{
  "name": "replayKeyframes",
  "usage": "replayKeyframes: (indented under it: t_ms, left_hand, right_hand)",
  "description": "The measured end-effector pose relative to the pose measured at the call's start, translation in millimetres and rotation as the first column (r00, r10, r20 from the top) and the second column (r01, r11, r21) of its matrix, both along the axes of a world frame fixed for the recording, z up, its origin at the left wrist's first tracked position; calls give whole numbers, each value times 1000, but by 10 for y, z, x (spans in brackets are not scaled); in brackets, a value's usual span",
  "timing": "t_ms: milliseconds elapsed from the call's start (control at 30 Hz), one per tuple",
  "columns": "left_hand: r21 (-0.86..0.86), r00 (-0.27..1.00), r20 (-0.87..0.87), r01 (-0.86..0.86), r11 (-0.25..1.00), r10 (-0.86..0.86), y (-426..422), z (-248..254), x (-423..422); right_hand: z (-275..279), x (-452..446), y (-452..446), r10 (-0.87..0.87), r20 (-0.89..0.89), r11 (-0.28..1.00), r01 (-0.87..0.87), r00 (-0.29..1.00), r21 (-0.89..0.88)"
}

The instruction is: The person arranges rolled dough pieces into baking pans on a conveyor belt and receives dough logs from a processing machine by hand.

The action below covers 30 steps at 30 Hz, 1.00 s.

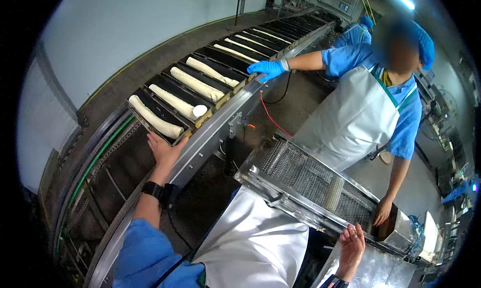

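Note:
My left hand (pixel 168 152) is on the near end of the closest dark baking pan (pixel 150 122), its thumb and fingers spread around the pan's edge. A long dough roll (pixel 154 117) lies in that pan. In the pan beside it, another dough roll (pixel 173 101) has a round white piece (pixel 199 110) at its end. My right hand (pixel 352 245) is raised beside the side rail of a metal mesh conveyor (pixel 300 175). Its fingers are slightly curled and apart, with nothing visible in them. A pale dough piece (pixel 333 194) lies across the mesh.
A co-worker in a white apron (pixel 345 117) stands across the mesh conveyor. That person's blue-gloved hand (pixel 268 69) touches the pan line; their bare hand (pixel 384 211) reaches the mesh conveyor's end. More pans with dough stretch back along the conveyor rail (pixel 210 122). Another worker (pixel 356 33) is farther back.

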State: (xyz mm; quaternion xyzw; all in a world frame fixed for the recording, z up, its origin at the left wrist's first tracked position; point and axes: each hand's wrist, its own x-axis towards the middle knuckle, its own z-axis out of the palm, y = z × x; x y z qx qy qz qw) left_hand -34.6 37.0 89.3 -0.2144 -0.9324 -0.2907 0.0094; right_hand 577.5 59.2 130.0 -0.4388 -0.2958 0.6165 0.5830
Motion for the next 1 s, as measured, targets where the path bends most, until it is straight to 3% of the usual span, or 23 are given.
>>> replayKeyframes:
  t_ms: [33,100,133,167,200,233,333,367,433,500,567,600,667,800,867,967,1000]
  left_hand:
    - [1,1000,1,1,1000,-1,2,16,-23]
    - [358,932,-319,288,888,-173,26,140,-119]
    - [495,951,-241,293,818,-195,107,352,-84]
    - [491,932,-270,350,797,-243,206,419,-178]
    - [708,934,5,250,661,-358,350,545,-198]
    - [855,831,238,66,514,-503,509,656,-200]
    - [718,837,425,-80,692,-344,853,658,-282]
    - [719,836,426,-82,690,-345,960,517,-394]
    - [432,876,480,-196,881,-40,1100,528,-479]
    - [340,886,460,-234,911,56,1181,493,-482]
    - [378,861,505,-284,881,61,1178,406,-451]
    - [442,872,486,-184,878,-62,1151,1,-792]
    - [485,884,446,-108,868,-139,1125,-511,-1136]
    - [698,859,462,-200,688,-220,1038,-564,-1109]
    - [787,854,500,-381,484,-140,652,243,-678]
    - [866,892,385,-261,426,-237,496,316,-481]
    - [884,932,277,-151,442,-236,551,-58,-807]
  right_hand:
    - [10,13,-24,-1,1,1000,1,1000,1]
    - [63,6,-106,-52,106,997,57,993,-44]
    - [165,-92,-148,-50,119,998,53,992,-25]
    - [172,-103,-182,-62,124,998,65,990,-23]
    - [163,-106,-211,-83,114,996,87,990,-33]
    - [125,-118,-215,-100,99,994,104,990,-37]
    - [-22,-167,-272,-51,23,999,52,998,-11]
    - [-85,-153,-305,-7,-34,1000,7,999,11]
    - [-96,-185,-369,20,-37,1000,-20,999,2]
    - [-73,-227,-522,-58,90,994,66,994,-92]
    - [-205,-168,-632,-86,81,991,93,993,-96]
    - [-246,-209,-716,-83,74,992,90,994,-90]
    - [-439,-126,-710,-86,43,994,89,995,-65]
    - [-639,47,-633,-63,42,997,65,997,-49]
    - [-504,-190,-879,-114,50,992,116,992,-45]
    - [-434,-269,-905,-110,60,994,111,992,-23]
    - [-478,-256,-926,-100,55,995,100,993,-3]
